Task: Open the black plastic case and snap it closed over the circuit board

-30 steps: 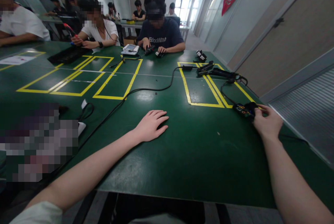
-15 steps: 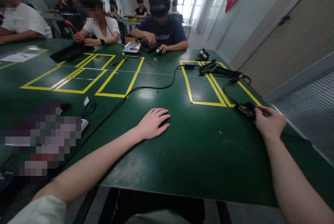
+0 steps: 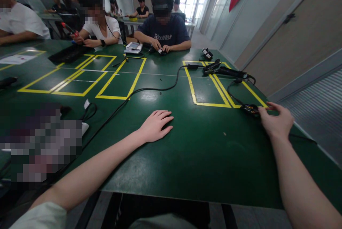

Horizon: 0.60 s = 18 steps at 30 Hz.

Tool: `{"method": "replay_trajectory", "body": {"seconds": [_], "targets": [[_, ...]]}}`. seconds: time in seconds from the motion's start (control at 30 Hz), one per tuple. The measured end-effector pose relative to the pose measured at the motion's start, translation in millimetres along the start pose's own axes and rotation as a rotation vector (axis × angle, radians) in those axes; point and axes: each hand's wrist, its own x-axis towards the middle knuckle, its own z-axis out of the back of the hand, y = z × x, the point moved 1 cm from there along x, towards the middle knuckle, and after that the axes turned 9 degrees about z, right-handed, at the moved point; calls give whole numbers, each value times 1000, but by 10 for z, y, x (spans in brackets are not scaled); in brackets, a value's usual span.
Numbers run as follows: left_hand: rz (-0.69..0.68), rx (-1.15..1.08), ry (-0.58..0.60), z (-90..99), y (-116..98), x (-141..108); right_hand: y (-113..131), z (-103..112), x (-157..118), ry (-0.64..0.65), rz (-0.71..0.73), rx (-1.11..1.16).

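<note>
Left hand (image 3: 156,126) on counter (image 3: 208,157); cable (image 3: 120,105) beyond and left of it. Device (image 3: 249,109) against right hand (image 3: 276,119); tool (image 3: 231,74) beyond that hand.

I have my left arm (image 3: 101,171) stretched in from 8 o'clock, forearm bare, the wrist nearly straight and aimed towards 2. My left grip (image 3: 155,126) lies palm down, close in towards 7 o'clock, loose and holding nothing, its fingers slightly spread and the thumb set apart. My right arm (image 3: 296,175) enters from 4 o'clock, also bare, sloping up towards 11. At 3 o'clock its right grip (image 3: 262,107) faces 9, thumb and forefinger curved into a pinch with a rounded gap behind the tips. Both grips sit well apart.
</note>
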Motion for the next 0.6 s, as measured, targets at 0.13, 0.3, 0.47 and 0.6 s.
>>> {"method": "replay_trajectory", "body": {"seconds": [0.13,0.3,0.47,0.6], "targets": [[-5,2,4,7,-9,-4,170,63,-17,25,-69,148],[0,-1,2,11,-4,-11,192,46,-22,40,-31,151],[-3,-1,1,8,3,-7,144,15,-24,-6,5,151],[2,9,5,11,-1,-3,103,-8,-3,5,37,124]]}}
